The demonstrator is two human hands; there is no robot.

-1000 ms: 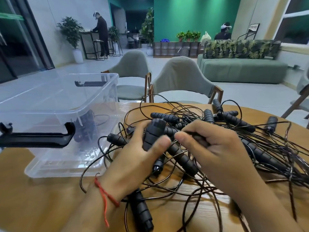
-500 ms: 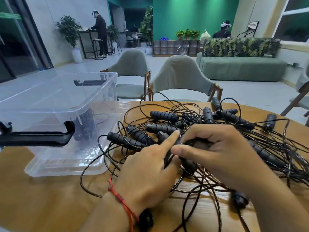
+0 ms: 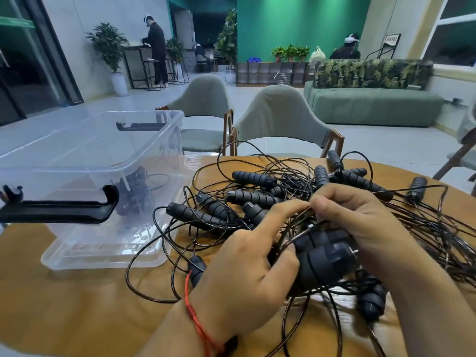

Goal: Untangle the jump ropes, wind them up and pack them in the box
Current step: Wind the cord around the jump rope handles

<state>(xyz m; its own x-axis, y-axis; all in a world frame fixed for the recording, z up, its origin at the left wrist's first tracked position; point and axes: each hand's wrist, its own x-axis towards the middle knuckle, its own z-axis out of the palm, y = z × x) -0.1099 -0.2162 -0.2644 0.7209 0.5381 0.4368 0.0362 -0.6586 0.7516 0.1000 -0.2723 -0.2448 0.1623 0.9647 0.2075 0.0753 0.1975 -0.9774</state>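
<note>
Table [image 3: 77, 318]: wooden, bearing tangled jump ropes [image 3: 253, 177] beside a clear box [image 3: 103, 253].
Left hand [image 3: 247, 266]: thumb clasps 2 handles [image 3: 324, 256].
Right hand [image 3: 360, 222]: fingertips pinch a cord [image 3: 304, 231].

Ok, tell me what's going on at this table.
A person is untangling a pile of black jump ropes on the wooden table. The left grip holds two bundled handles, index finger stretched toward the cords. The right grip pinches a cord just above them. Most ropes lie knotted together. The clear plastic box stands open to the left, with a wound black rope already inside.
</note>
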